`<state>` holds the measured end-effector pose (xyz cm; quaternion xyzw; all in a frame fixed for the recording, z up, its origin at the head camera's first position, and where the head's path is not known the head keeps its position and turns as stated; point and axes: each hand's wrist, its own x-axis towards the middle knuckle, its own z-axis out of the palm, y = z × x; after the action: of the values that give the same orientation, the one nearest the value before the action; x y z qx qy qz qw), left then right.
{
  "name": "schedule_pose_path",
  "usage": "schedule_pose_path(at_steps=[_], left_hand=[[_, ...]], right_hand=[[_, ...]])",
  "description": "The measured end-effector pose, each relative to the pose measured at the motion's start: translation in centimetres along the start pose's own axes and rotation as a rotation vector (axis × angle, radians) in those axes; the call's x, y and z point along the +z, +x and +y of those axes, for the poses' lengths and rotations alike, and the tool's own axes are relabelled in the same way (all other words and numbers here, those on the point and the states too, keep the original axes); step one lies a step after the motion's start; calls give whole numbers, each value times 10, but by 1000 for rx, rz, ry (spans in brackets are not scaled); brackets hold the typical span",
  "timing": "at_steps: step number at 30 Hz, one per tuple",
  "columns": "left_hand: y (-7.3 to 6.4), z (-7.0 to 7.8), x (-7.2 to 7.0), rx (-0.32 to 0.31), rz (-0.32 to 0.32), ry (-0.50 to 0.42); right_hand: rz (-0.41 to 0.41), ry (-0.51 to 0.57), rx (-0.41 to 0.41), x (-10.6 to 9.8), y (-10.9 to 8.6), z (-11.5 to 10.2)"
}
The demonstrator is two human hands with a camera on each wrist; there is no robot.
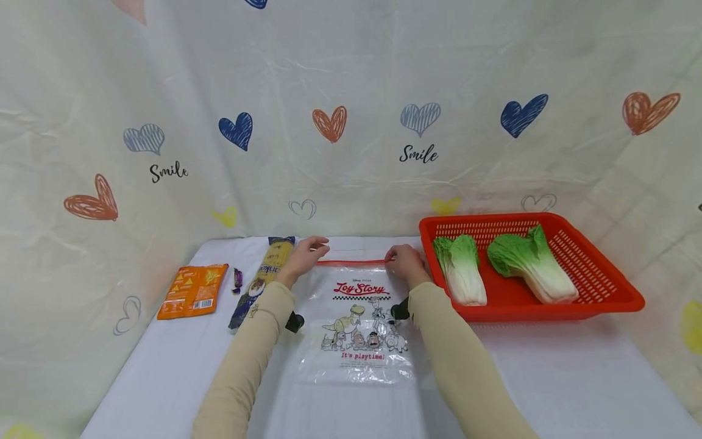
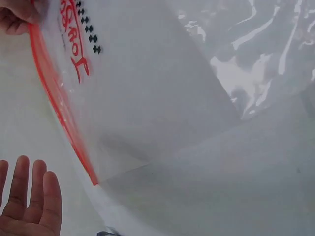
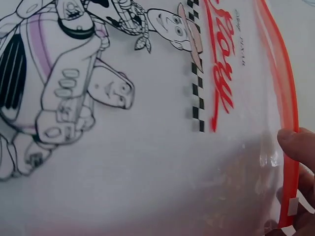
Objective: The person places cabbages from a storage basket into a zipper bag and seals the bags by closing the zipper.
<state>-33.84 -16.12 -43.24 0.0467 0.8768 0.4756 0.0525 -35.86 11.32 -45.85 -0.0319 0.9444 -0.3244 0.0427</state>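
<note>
A clear zip bag [image 1: 364, 311] with cartoon figures and red lettering lies in front of me, its red zip edge [image 1: 351, 263] at the far side. My right hand [image 1: 407, 262] pinches that edge near its right corner; in the right wrist view the thumb [image 3: 295, 142] presses on the red strip beside a small white slider [image 3: 293, 206]. My left hand [image 1: 303, 259] is close to the left end of the strip. The left wrist view shows its fingers [image 2: 30, 196] extended, apart from the bag, with nothing in them.
Left of the bag lies a long pack of pasta [image 1: 265, 274], then a small purple wrapped item [image 1: 237, 280] and an orange packet [image 1: 193, 291]. To the right, a red basket [image 1: 609, 286] holds two cabbages [image 1: 463, 274]. A printed curtain [image 1: 373, 183] hangs behind the white table [image 1: 548, 378].
</note>
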Motion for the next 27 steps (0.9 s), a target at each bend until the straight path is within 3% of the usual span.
schedule_pose_path(at_steps=[10,17,24,27], left_hand=[[10,16,-10,60,-92,129],[14,19,-7,32,-213,176],[13,26,-4,74,-331,193],[13,28,-5,59,-366,206]], right_hand=[[-119,-15,-167,-19,-3,-19],[-259,-39,-285,-34,-12,-37],[-319,-46,-306,-44,-16,-36],[-326,-43,-303,-47,-17,-32]])
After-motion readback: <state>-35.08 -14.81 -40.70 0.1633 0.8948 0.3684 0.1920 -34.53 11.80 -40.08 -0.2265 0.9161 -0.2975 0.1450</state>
